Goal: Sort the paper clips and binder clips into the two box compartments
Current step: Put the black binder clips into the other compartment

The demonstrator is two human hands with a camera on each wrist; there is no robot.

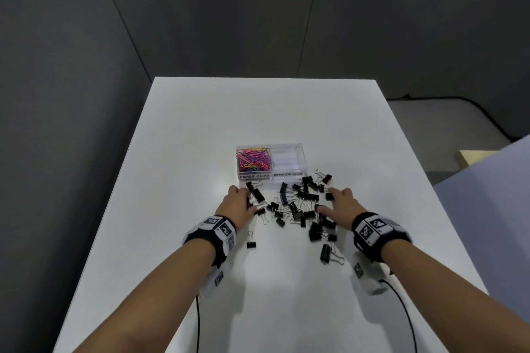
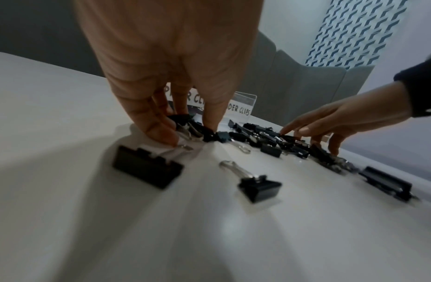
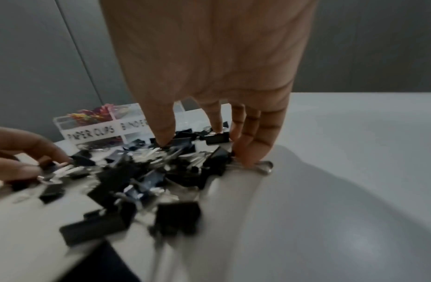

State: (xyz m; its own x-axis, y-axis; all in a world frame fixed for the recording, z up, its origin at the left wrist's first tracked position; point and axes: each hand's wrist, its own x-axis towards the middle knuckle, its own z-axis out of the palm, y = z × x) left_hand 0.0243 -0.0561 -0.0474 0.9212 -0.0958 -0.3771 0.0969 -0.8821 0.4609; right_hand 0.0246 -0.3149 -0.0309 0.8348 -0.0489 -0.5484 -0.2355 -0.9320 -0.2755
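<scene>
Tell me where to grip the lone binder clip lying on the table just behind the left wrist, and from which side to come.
Pinch the lone binder clip across its black body, coming straight down from above with the left hand. It lies apart from the pile, with bare table around it, so the fingers should have room. Its wire handles point away toward the box; they look thin and likely to swivel, so the body seems the steadier grip.

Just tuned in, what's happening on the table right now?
A person is sorting clips into a clear two-compartment box. The coloured paper clips already fill its left compartment; the right one, labelled for binder clips, looks empty. The black binder clips lie scattered on the white table. The left hand and right hand flank the pile, fingertips on clips, apparently gathering them.
</scene>
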